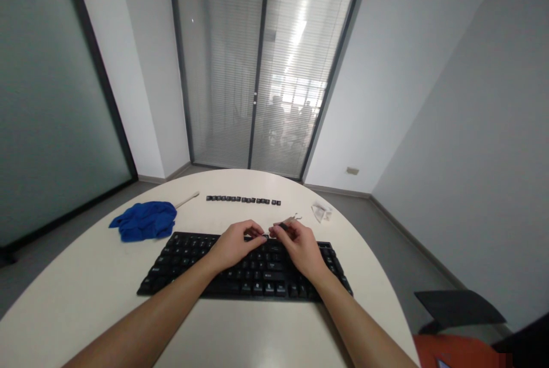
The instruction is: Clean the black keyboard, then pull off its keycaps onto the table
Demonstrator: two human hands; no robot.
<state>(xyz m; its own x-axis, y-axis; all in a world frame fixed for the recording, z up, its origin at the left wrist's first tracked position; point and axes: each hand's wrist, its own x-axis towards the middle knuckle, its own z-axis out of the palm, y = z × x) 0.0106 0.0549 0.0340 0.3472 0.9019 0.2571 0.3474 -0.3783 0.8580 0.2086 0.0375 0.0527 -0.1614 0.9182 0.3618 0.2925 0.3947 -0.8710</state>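
A black keyboard [231, 288] lies across the table in front of me, under both hands. My left hand [240, 244] is over its back edge, with thumb and fingertips drawn into a pinch; anything between them is too small to name. My right hand [300, 246] pinches a small dark piece [283, 226], its kind unclear. The fingertips of the two hands almost meet above the keyboard's top row. Thin wire prongs [295, 217] show just behind my right hand; I cannot tell whether they join the dark piece. Further back, loose black keycaps [242, 200] form a row.
On the left of the round white table [231, 333] lies a crumpled blue cloth [148, 221], with a thin pale stick [187, 200] beside it. A crumpled whitish wrapper [321, 212] is at the back right. A chair [463, 333] stands right of the table edge.
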